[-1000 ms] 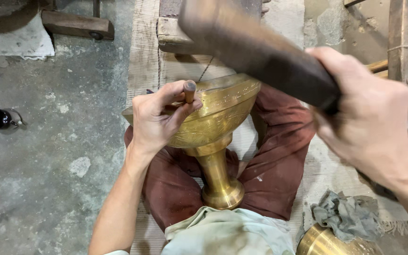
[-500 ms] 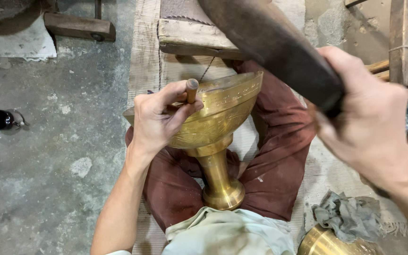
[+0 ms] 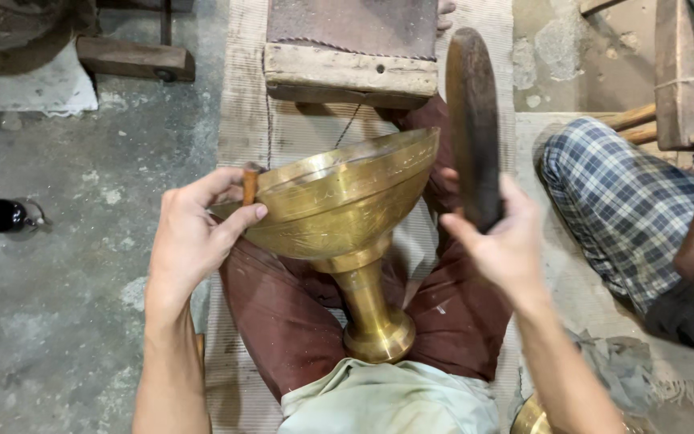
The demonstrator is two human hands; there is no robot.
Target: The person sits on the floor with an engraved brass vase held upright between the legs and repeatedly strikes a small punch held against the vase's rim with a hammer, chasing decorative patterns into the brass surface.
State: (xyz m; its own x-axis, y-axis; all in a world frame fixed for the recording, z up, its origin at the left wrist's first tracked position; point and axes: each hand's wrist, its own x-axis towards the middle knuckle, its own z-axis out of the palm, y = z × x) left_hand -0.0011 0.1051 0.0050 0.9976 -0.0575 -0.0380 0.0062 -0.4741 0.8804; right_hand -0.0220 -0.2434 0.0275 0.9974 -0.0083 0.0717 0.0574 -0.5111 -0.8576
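The left hand (image 3: 194, 241) is pinching a small wooden-handled chisel (image 3: 250, 183) against the rim of the brass pedestal bowl (image 3: 347, 217), which is lying tilted across the person's lap, while the right hand (image 3: 504, 245) is gripping a dark wooden mallet (image 3: 472, 128) raised beside the bowl. It looks like engraving, mid-strike, though the chisel tip is hidden. The wooden block (image 3: 351, 76) is crowding the far rim, a co-worker's checked knee (image 3: 628, 201) is sitting near on the right, and the concrete floor (image 3: 66, 305) lies on the left.

Both forearms are bare to the elbow — no sleeves, watch or rings on the left hand (image 3: 194, 233) or the right hand (image 3: 501, 241). The legs wear loose rust-brown trousers (image 3: 271, 309) — creased and dusty — below a pale grey-green shirt hem (image 3: 387, 402).
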